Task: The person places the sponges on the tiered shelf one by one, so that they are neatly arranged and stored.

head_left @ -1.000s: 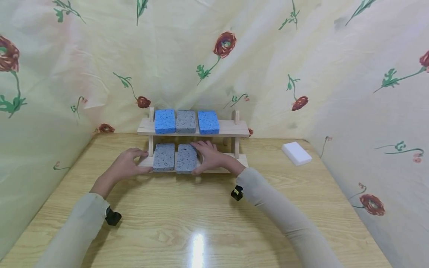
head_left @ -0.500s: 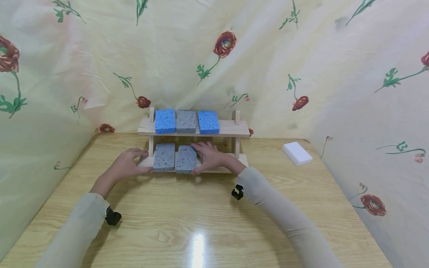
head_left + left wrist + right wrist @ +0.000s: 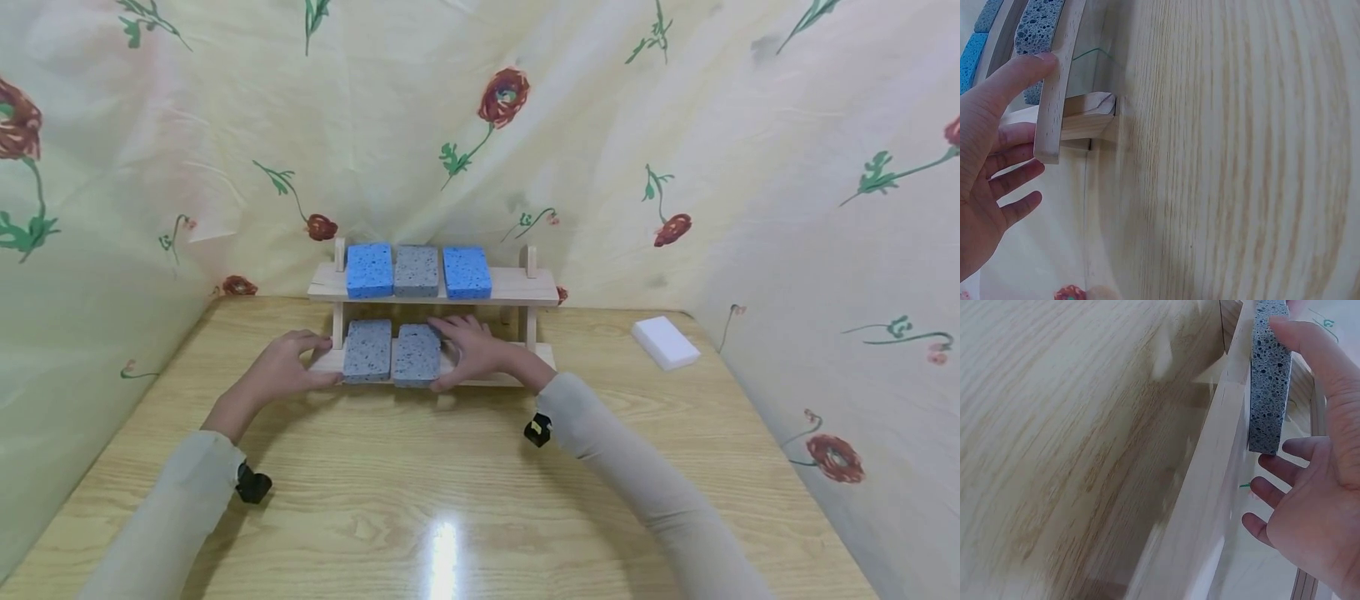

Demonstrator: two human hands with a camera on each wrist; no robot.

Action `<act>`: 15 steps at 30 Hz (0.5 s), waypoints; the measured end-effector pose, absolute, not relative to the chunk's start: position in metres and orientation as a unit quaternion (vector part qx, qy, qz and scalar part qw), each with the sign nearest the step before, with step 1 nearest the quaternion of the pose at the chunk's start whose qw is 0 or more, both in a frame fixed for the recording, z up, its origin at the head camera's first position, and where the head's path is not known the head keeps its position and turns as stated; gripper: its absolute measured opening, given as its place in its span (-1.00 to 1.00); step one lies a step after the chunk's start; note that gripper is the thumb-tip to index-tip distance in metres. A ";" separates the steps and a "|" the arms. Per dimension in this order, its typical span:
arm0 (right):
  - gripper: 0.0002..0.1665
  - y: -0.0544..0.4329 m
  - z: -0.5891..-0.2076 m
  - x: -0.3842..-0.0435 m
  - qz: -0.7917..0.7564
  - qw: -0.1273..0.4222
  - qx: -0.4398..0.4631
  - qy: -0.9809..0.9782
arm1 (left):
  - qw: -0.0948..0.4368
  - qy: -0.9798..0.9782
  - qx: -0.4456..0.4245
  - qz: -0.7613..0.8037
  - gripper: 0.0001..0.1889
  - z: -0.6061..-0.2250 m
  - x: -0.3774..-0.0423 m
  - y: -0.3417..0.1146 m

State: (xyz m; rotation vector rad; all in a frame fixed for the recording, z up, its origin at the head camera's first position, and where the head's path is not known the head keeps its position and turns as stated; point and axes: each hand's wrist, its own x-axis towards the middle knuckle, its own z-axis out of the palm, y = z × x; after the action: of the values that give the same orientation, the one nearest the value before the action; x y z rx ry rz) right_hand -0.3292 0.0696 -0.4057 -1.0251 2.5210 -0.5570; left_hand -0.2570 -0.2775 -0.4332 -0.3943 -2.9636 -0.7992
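Observation:
A two-tier wooden shelf point(image 3: 517, 287) stands at the back of the table. Its lower board carries two speckled grey blocks that look like pumice or sponges. My left hand point(image 3: 281, 364) grips the lower board's left end, thumb point(image 3: 1044, 62) along the front edge and fingers around behind, near the left grey block point(image 3: 367, 350). The right hand point(image 3: 472, 354) holds the right grey block point(image 3: 417, 354) at its right side, thumb at the front and forefinger at the back corner. Its other fingers point(image 3: 1266, 490) are spread beside the block in the right wrist view.
On the upper board sit two blue blocks point(image 3: 370, 271) with a grey block point(image 3: 416, 271) between them. A white block point(image 3: 664, 342) lies at the right rear of the wood-grain table point(image 3: 337, 500). Flowered cloth point(image 3: 405, 125) hangs behind and at both sides.
My right wrist and sleeve have shifted slightly to the right, while the hand stays at the grey block. The left hand and the blocks keep their places.

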 end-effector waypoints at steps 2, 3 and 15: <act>0.47 0.072 -0.404 -0.327 -0.193 0.172 -0.369 0.893 | 0.025 -0.957 -0.129 -0.260 -0.27 -0.433 -0.257 -0.277; 0.47 0.074 -0.404 -0.326 -0.190 0.167 -0.373 0.893 | 0.025 -0.957 -0.127 -0.260 -0.28 -0.433 -0.257 -0.277; 0.42 0.102 -0.399 -0.319 -0.175 0.150 -0.385 0.894 | 0.025 -0.957 -0.130 -0.257 -0.26 -0.432 -0.255 -0.278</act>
State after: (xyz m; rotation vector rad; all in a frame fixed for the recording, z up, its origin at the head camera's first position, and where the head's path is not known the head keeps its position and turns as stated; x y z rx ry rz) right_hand -0.3186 0.1022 -0.3989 -1.1054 2.5683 -0.5030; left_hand -0.2553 -0.2778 -0.4320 -0.4033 -2.9610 -0.7946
